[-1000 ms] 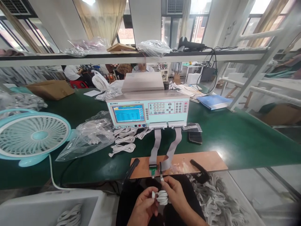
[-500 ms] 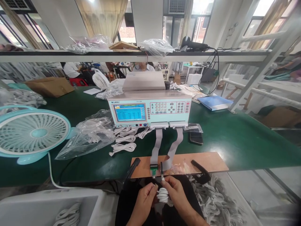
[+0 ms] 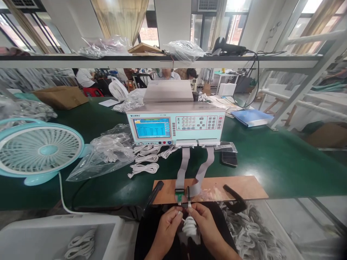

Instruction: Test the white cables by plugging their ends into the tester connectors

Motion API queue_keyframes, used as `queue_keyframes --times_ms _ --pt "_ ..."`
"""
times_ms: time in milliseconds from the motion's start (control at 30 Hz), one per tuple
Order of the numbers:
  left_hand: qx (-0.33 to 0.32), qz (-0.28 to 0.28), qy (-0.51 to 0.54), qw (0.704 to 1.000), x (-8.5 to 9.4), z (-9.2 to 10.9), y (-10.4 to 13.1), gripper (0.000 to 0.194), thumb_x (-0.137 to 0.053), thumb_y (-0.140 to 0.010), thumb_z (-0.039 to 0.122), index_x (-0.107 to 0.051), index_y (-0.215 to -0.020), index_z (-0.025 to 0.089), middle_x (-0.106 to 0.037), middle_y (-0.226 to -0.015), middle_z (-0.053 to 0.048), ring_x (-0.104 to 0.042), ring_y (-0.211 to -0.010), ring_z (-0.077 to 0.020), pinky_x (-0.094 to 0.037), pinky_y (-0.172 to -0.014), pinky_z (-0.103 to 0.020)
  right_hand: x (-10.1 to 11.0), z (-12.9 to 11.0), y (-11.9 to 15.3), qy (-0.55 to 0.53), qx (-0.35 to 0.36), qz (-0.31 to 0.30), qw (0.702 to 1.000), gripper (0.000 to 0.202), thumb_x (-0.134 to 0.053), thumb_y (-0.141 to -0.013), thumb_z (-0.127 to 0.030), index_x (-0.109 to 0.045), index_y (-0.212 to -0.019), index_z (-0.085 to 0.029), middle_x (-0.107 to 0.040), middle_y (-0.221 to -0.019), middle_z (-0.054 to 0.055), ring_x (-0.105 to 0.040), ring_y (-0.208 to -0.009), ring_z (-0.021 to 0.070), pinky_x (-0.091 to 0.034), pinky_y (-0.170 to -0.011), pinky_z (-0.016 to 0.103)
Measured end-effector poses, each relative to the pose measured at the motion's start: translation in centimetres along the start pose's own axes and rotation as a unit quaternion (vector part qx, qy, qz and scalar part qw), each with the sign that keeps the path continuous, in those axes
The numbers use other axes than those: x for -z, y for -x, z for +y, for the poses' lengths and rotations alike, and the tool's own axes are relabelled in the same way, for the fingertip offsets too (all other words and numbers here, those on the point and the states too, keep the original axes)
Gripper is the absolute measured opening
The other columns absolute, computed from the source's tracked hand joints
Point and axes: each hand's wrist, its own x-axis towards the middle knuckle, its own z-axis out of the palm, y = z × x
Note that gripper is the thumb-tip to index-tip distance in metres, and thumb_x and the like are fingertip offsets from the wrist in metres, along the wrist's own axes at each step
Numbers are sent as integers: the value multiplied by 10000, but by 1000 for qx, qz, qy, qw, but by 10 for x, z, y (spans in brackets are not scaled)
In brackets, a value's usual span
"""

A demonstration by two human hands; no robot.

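Note:
A coiled white cable [image 3: 189, 226] hangs between my two hands, just below the table's front edge. My left hand [image 3: 168, 224] is closed in a pinch on one cable end, close under the small green circuit board [image 3: 179, 198]. My right hand [image 3: 208, 223] pinches the other end at its plug [image 3: 189, 204], which meets the right-hand black connector [image 3: 188, 193]. Fingers partly hide both cable ends. Two grey ribbon cables [image 3: 183, 168] run from these connectors up to the tester [image 3: 173, 124], whose blue screen [image 3: 153, 128] is lit.
A brown board [image 3: 227, 184] lies under the connectors, with black clamps [image 3: 234, 198] on it. White cable coils [image 3: 146, 168] and a plastic bag [image 3: 103, 151] lie left, beside a blue fan [image 3: 48, 150]. A white bin [image 3: 114, 231] stands lower left; many cables [image 3: 252, 231] lie lower right.
My left fingers have moved slightly up toward the green circuit board with their cable end. My right hand stays at the plug. The whole view has shifted a little.

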Motion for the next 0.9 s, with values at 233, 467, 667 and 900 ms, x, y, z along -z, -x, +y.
queue_keyframes --times_ms 233,467,667,900 --pt "29 85 36 995 -5 -10 -7 300 -513 -790 280 -497 -518 153 -413 -563 32 -375 -573 -111 -317 -546 -211 -7 -7 0 -23 -19 20 999 325 -704 -671 -434 -626 -628 -122 -559 -570 9 -457 -554 130 -373 -550 219" --pt "76 149 135 977 -23 -21 -3 279 -508 -799 357 -536 -626 140 -434 -586 27 -385 -586 -107 -340 -556 -210 -5 -7 1 -35 -22 -9 999 272 -701 -691 -407 -671 -722 -138 -578 -603 8 -495 -611 145 -399 -587 212" --pt "83 196 140 967 -32 -14 -5 331 -508 -788 393 -508 -569 144 -429 -555 35 -395 -560 -99 -328 -530 -202 -3 -4 -1 -21 -39 -6 999 258 -698 -695 -394 -685 -772 -149 -611 -628 12 -518 -596 157 -413 -573 228" --pt "109 249 119 955 -26 4 1 231 -609 -692 307 -607 -550 124 -497 -512 24 -444 -505 -105 -366 -482 -210 7 5 -3 59 -58 45 996 311 -787 -523 -420 -689 -715 -197 -660 -738 59 -603 -705 250 -482 -576 280"
